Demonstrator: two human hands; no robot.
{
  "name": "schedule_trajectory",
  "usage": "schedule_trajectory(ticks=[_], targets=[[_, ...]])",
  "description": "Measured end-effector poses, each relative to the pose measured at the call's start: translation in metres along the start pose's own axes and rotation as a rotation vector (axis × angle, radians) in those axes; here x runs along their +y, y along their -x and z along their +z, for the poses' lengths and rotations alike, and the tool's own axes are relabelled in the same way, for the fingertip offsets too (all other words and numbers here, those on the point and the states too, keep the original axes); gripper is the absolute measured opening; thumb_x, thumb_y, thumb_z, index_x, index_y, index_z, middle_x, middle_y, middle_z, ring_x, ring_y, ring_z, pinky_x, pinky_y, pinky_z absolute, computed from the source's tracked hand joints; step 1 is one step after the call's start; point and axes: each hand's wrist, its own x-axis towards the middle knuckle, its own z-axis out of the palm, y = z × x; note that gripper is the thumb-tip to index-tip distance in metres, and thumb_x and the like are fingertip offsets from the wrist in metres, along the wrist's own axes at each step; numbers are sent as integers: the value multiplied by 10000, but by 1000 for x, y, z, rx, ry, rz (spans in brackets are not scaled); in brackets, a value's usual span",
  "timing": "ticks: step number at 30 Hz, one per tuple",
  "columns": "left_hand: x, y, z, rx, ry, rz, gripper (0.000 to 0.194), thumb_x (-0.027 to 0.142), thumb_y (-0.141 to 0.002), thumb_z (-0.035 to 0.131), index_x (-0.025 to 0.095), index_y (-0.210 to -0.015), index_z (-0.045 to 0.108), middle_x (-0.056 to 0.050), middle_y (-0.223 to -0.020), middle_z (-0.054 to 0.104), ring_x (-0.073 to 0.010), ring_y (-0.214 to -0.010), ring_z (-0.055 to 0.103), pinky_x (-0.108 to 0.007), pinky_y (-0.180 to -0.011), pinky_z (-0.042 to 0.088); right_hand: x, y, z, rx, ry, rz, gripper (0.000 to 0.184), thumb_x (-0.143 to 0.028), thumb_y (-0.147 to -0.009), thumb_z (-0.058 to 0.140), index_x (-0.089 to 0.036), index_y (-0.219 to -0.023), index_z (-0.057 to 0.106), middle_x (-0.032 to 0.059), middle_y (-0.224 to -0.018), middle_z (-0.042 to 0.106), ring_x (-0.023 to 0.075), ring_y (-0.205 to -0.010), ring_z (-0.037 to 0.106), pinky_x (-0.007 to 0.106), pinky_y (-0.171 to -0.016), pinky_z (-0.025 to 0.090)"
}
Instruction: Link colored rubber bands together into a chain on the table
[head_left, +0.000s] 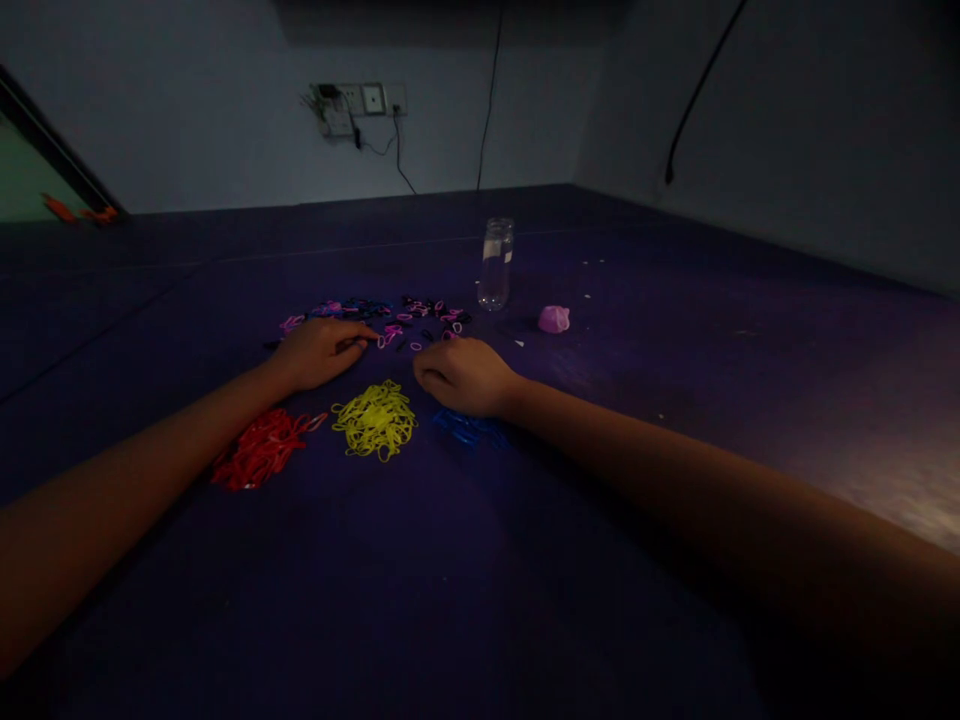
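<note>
The small loop bands of mixed colour (392, 331), pink, black and blue, lie scattered on a dark purple surface (420, 580), just beyond the two hands. The left hand (319, 353) is at the near edge of this scatter; its index finger is stretched, and its tip is at a pink loop, but I cannot tell whether it touches. The thumb is below, and a small gap shows between these fingers. The right hand (469, 375) is beside it, with the fingers curled inward; whether they hold a band, I cannot tell, because the back of the hand covers them.

Nearer to the person there are three piles: a red pile (262, 450) beside the left forearm, a yellow pile (375, 420) in the middle, and a blue pile (471, 428), partly hidden by the right hand.

Beyond the right hand, a transparent bottle (495, 270) stands upright with its mouth uncovered, and a pink lid-like piece (554, 319) lies near it, to the right. Behind, wall sockets (373, 98) with cables are on the pale wall (225, 120).
</note>
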Motion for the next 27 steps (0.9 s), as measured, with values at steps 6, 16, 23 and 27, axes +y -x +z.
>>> schedule_trajectory(ticks=[6, 16, 23, 27], targets=[[-2, 0, 2, 24, 16, 48, 384, 304, -844, 403, 206, -1111, 661, -31, -970, 710, -175, -799, 621, -288, -750, 455, 1, 0, 1, 6, 6, -7, 225, -155, -840, 404, -165, -760, 614, 30, -794, 623, 123, -691, 491, 267, -593, 266], [-4, 1, 5, 53, 59, 64, 332, 269, -864, 436, 225, -1101, 664, -22, -928, 709, -158, -790, 617, -296, -762, 456, -1, 1, 0, 7, -2, -13, 221, -151, -848, 392, -165, -711, 565, 19, -768, 602, 113, -676, 470, 267, -589, 256], [-3, 0, 3, 30, 48, 61, 350, 271, -852, 428, 212, -1103, 665, -37, -962, 712, -179, -853, 631, -322, -809, 468, -2, 1, -1, 23, -8, -22, 226, -144, -846, 389, -167, -715, 572, 23, -770, 608, 117, -677, 484, 266, -593, 266], [-4, 1, 3, 39, 50, 58, 353, 279, -852, 424, 227, -1106, 664, -37, -1005, 712, -178, -856, 634, -322, -818, 475, -2, 1, -2, 9, 18, -16, 223, -150, -847, 393, -162, -730, 583, 29, -784, 626, 119, -684, 500, 261, -588, 267]])
